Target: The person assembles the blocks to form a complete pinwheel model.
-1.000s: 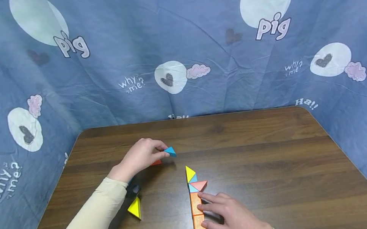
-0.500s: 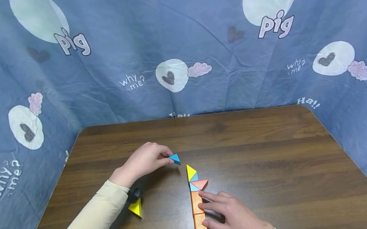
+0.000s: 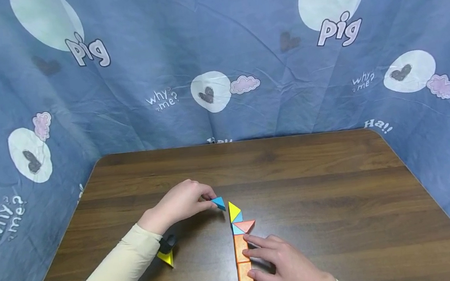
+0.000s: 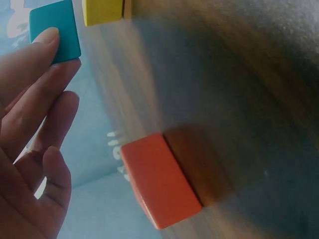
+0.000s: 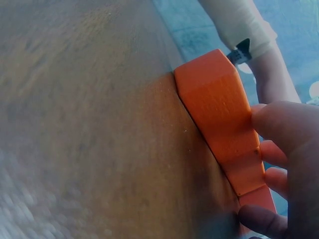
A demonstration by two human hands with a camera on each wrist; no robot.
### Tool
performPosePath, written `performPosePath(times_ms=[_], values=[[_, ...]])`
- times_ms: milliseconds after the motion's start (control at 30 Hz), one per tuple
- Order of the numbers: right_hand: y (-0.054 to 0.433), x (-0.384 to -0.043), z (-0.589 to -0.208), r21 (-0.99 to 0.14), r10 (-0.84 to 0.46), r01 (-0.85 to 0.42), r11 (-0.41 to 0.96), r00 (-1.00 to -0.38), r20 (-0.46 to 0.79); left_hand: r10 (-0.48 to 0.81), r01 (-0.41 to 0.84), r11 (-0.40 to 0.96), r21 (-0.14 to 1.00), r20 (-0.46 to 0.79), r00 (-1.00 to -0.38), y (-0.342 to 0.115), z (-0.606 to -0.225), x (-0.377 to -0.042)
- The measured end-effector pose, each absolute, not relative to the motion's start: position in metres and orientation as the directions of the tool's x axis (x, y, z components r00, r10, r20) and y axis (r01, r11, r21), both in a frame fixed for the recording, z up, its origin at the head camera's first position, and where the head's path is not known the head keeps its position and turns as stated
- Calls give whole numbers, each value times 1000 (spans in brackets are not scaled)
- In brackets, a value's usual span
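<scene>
My left hand (image 3: 183, 200) pinches a blue triangular block (image 3: 218, 202) between thumb and fingertips, just left of the far end of a row of blocks. In the left wrist view, the thumb lies on the block's flat side (image 4: 65, 40). Nearest me in that row are two orange rectangular blocks (image 3: 246, 280), end to end. Beyond them come a light blue piece (image 3: 236, 229), a pink triangle (image 3: 246, 226), a small blue piece (image 3: 238, 216) and a yellow triangle (image 3: 233, 211). My right hand (image 3: 284, 262) rests its fingertips on the orange blocks' right side.
A loose yellow triangular block (image 3: 166, 258) lies on the wooden table (image 3: 344, 219), partly covered by my left wrist. The left wrist view shows a red block (image 4: 160, 181), hidden from the head view. A blue printed cloth (image 3: 279, 105) surrounds the table's back and sides.
My left hand has carried the blue triangular block right and toward me, closer to the yellow triangle at the row's end. The right hand stays in place on the orange blocks.
</scene>
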State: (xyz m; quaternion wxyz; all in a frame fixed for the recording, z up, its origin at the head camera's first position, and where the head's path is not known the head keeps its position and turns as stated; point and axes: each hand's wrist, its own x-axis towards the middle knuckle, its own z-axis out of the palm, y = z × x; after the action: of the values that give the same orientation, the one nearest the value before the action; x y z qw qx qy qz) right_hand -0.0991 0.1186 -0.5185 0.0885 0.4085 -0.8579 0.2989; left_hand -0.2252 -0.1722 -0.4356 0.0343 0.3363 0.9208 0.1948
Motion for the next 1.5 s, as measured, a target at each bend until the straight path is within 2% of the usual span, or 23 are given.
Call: performPosePath(times_ms=[333, 1033, 1500], values=[[119, -97, -519, -431, -645, -765, 479, -639, 419, 642, 589, 711, 384, -14, -766, -167, -444, -223], [121, -96, -515, -470, -649, -726, 502, -675, 351, 671, 612, 693, 380, -30, -741, -161, -448, -219], [119, -100, -517, -428, -650, -767, 477, -636, 416, 678, 610, 693, 385, -58, -733, -158, -452, -218]])
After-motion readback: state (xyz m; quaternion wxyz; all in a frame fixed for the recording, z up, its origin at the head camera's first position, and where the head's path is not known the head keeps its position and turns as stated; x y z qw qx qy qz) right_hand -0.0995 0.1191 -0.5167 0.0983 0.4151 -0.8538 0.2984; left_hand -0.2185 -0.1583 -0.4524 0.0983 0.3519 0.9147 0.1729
